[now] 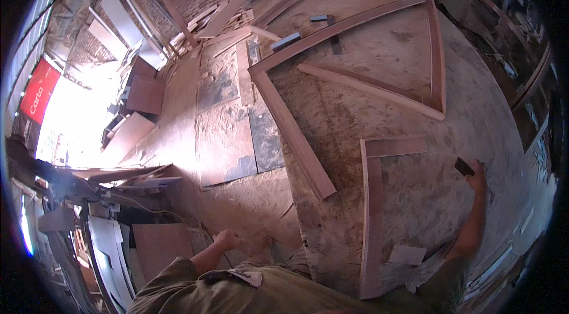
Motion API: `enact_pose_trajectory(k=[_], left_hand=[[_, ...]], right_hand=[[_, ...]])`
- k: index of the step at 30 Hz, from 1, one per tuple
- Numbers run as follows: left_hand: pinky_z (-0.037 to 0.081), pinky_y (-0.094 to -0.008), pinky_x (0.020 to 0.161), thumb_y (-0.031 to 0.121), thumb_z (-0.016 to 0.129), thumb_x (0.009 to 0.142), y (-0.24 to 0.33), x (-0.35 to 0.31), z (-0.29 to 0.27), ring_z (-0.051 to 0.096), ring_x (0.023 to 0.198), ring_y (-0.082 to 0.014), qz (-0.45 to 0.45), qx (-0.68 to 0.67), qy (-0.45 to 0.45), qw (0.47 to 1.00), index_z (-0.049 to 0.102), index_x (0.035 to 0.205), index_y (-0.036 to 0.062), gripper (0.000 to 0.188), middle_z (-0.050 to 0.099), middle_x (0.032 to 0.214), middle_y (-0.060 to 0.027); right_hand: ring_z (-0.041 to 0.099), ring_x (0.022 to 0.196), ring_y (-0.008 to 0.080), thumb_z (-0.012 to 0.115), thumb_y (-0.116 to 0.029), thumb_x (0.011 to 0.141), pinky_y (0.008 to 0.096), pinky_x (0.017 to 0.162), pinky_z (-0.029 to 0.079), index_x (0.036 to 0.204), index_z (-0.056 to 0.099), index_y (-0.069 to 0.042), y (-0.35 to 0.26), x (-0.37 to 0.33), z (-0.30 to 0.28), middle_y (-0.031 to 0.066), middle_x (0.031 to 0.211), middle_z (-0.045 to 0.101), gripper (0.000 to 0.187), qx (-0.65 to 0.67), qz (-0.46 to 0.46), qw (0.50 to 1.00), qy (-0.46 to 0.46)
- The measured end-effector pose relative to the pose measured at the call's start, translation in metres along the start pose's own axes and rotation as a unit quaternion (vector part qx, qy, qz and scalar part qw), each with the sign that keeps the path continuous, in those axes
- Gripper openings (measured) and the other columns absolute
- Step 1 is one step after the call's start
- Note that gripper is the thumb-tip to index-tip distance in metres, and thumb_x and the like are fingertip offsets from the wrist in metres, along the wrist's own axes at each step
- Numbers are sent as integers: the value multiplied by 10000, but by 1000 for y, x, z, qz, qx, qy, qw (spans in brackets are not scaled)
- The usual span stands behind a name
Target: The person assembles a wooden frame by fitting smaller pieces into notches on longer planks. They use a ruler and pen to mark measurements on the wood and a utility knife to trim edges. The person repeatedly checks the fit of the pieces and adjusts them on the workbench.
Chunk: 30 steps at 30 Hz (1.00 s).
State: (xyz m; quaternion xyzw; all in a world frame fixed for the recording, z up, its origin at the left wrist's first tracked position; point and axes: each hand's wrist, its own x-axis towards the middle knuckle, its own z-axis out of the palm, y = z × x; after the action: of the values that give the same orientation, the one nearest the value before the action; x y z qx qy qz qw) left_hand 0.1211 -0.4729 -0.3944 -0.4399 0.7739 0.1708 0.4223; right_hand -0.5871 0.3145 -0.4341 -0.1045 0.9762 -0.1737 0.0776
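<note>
My right hand (476,175) reaches over the right side of the work surface (450,136), its fingers closed around a small dark rectangular block (464,166). Left of that hand lies an L-shaped wooden corner piece: a short board (396,146) meets a long board (372,219) running toward me. Farther away, an angled wooden frame (355,23) spreads across the surface, with one long leg (299,136) coming nearer. My left hand (227,239) hangs low beside my body, off the work surface, fingers curled; nothing shows in it.
Two small blue-grey blocks, one beside the frame (286,41) and one beyond it (319,18), rest on the surface. A pale flat scrap (407,254) lies near my right forearm. Dusty panels (225,136) cover the floor at left. Boards (139,95) lean by the bright opening.
</note>
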Motion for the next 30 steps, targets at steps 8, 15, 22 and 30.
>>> enact_pose_trajectory(k=[8,15,22,30], left_hand=[[326,-672,1071,610,717,791,11,10,14,555,1300,-339,27,20,11,999,702,1239,253,573,640,1345,-96],[372,-652,1046,597,740,767,31,13,-5,592,1248,-342,64,18,28,997,732,1176,225,553,670,1288,-115],[509,-489,966,604,745,759,52,35,11,676,1108,-347,178,24,13,984,736,1165,134,621,730,1135,-134],[550,-390,848,396,795,817,19,72,26,701,920,-273,360,-64,60,929,730,1027,-7,459,732,945,-167]], right_hand=[[493,1287,403,683,-105,908,467,1072,427,1485,398,-24,-52,-26,-42,227,1388,509,649,-167,53,984,11],[405,1398,407,490,-290,1059,468,1084,424,1538,324,-25,-177,-106,-138,246,1484,448,572,-158,13,977,140],[636,637,189,608,-365,1004,331,589,525,1303,531,-80,-334,-245,-153,78,825,658,421,572,112,812,-33],[643,748,213,618,-411,988,380,670,538,1375,569,-99,-383,-404,-127,93,930,675,500,666,188,722,23]])
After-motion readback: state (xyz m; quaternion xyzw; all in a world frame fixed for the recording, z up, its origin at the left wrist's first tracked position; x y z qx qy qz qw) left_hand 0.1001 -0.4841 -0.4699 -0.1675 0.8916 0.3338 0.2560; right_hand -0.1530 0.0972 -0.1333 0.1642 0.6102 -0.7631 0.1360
